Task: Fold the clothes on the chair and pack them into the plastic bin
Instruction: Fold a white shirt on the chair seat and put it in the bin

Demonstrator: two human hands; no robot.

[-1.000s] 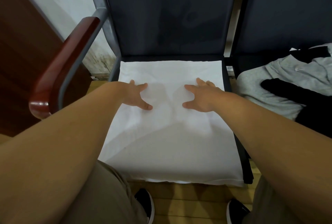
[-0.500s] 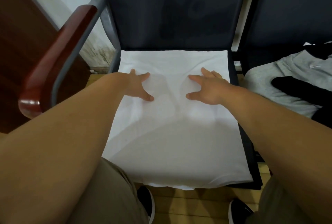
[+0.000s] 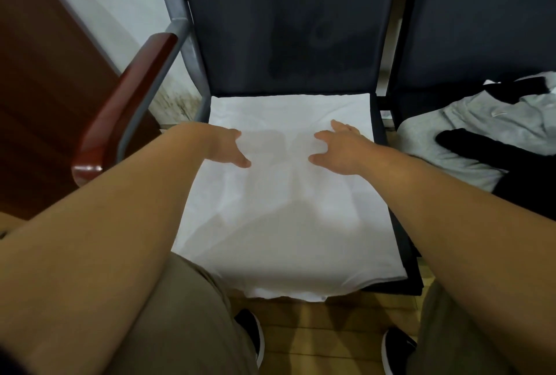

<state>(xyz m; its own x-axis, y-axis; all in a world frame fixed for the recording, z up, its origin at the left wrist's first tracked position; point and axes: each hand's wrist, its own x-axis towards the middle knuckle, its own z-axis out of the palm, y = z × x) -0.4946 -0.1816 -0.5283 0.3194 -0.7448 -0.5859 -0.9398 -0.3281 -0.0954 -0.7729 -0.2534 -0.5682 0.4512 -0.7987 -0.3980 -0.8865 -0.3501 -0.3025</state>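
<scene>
A white garment point(image 3: 288, 218) lies spread flat over the seat of a dark chair point(image 3: 288, 28), its near edge hanging slightly over the seat front. My left hand point(image 3: 228, 147) rests flat on the cloth's far left part, fingers straight. My right hand point(image 3: 337, 149) lies flat on the far right part, fingers spread. Neither hand grips the cloth. The plastic bin is out of view.
On the neighbouring seat to the right lies a pile of clothes: a grey garment point(image 3: 469, 140) with black pieces point(image 3: 493, 152) on it. A red-brown wooden armrest point(image 3: 126, 97) stands at the left. My shoes point(image 3: 249, 332) stand on the wooden floor below.
Both hands have stayed flat on the white garment at about the same place. The camera has tipped a little, showing more of the seat's front edge.
</scene>
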